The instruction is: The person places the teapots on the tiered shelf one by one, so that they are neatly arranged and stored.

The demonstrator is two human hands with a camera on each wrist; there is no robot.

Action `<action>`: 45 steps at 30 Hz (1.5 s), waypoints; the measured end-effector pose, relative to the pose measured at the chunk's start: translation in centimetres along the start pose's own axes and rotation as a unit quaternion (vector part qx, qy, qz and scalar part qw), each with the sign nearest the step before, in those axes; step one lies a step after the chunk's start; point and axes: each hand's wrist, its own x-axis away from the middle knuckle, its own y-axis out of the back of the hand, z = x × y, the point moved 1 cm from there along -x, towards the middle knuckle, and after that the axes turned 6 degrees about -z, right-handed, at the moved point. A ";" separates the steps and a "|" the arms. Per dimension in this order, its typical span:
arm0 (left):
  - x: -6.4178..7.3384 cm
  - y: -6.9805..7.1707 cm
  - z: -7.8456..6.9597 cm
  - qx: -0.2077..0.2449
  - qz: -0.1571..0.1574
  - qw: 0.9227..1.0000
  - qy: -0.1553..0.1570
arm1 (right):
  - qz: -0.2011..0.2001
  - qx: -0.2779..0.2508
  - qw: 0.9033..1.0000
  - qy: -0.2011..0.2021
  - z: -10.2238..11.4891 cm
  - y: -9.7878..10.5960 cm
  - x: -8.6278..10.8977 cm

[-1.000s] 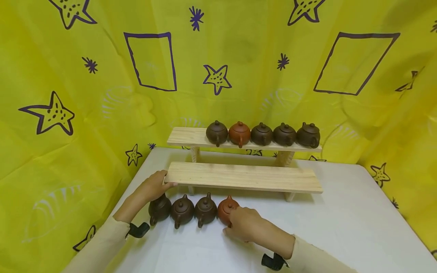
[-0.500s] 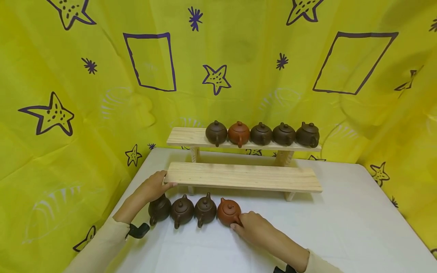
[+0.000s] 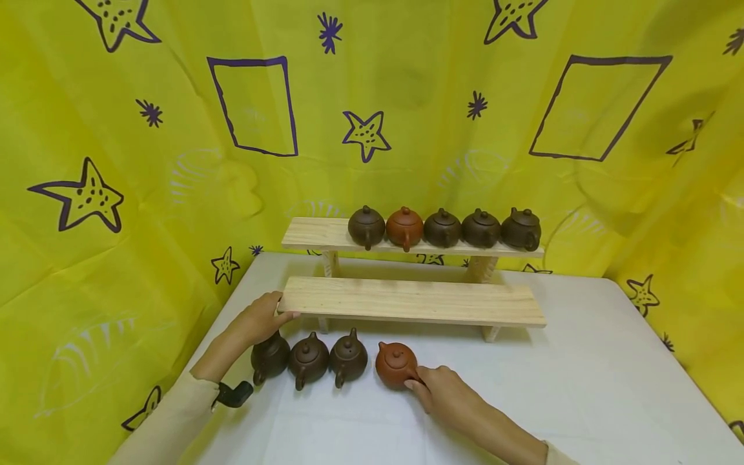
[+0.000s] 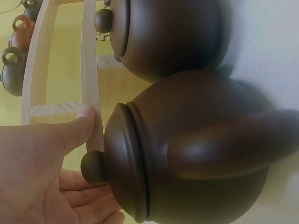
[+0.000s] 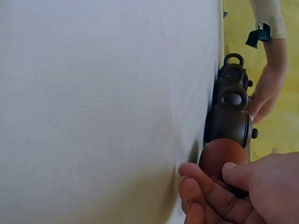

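Observation:
My right hand (image 3: 453, 397) pinches the handle of a reddish-brown teapot (image 3: 395, 367) on the white table, thumb and fingers on it. In the right wrist view, only part of the reddish teapot's body (image 5: 220, 156) shows beyond the fingers. My left hand (image 3: 258, 321) grips the left end of the lower plank of a two-tier wooden stand (image 3: 413, 300), thumb along its front edge. Just below that hand is a dark brown teapot (image 3: 270, 357), large in the left wrist view. Two more dark teapots, a left one (image 3: 309, 360) and a right one (image 3: 348, 358), continue the row.
Along the upper plank (image 3: 314, 234) stand several teapots: dark ones and one reddish teapot (image 3: 404, 227). The stand's lower plank bears nothing. White tabletop (image 3: 581, 387) extends to the right, and a yellow patterned curtain (image 3: 418, 77) surrounds the table.
The reddish teapot has shifted right and turned, opening a gap from the dark row. My right hand has moved from over it to its handle. My left hand has stayed on the plank.

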 end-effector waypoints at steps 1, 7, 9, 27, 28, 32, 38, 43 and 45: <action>0.0 0.0 0.0 0.000 0.001 1.000 0.001 | -0.002 -0.003 1.000 -0.001 -0.1 0.2 0.1; 0.0 0.0 0.3 -0.001 0.002 1.000 0.002 | -0.052 0.008 0.999 0.012 -0.4 3.0 0.5; 0.1 0.1 0.4 0.000 0.003 1.000 0.001 | -0.071 0.017 0.997 0.005 -0.5 4.2 0.6; -0.3 -0.3 0.8 -0.007 0.006 1.000 0.011 | -0.156 0.125 0.970 -0.136 -6.0 13.0 0.7; -0.2 -0.3 0.8 -0.008 0.006 1.000 0.011 | -0.158 0.132 0.969 -0.139 -6.4 13.2 0.7; -0.2 -0.3 0.6 -0.007 0.006 1.000 0.004 | -0.160 0.147 0.965 -0.150 -7.9 14.3 0.8; -0.1 -0.2 0.6 -0.007 0.001 1.000 -0.004 | -0.152 0.158 0.961 -0.167 -9.7 15.3 0.8; -0.2 -0.2 0.6 -0.006 0.001 1.000 -0.003 | -0.148 0.159 0.960 -0.174 -10.2 15.6 0.7; -0.2 -0.2 0.5 -0.005 0.001 1.000 -0.002 | -0.147 0.158 0.961 -0.175 -10.3 15.7 0.7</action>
